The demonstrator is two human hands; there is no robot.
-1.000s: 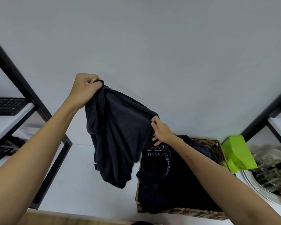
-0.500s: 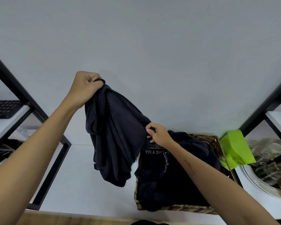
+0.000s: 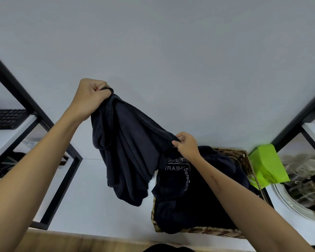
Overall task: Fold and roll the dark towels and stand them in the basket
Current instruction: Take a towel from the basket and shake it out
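A dark navy towel (image 3: 127, 150) hangs crumpled in the air above the white table. My left hand (image 3: 90, 96) is raised and clenched on its upper corner. My right hand (image 3: 186, 145) pinches the towel's right edge lower down, just above the basket. The woven wicker basket (image 3: 244, 160) stands on the table at the right. It holds a heap of more dark towels (image 3: 195, 200), unrolled, one with pale lettering.
A black metal shelf frame (image 3: 62, 186) stands at the left with a keyboard (image 3: 5, 118) on its white shelf. A lime-green box (image 3: 267, 164) sits right of the basket. Beyond it lies a white plate (image 3: 296, 206) with clutter, under another black frame (image 3: 302, 113).
My right hand has shifted a little along the towel's right edge and keeps its pinch. The left hand stays raised with the corner; the view has tipped slightly.
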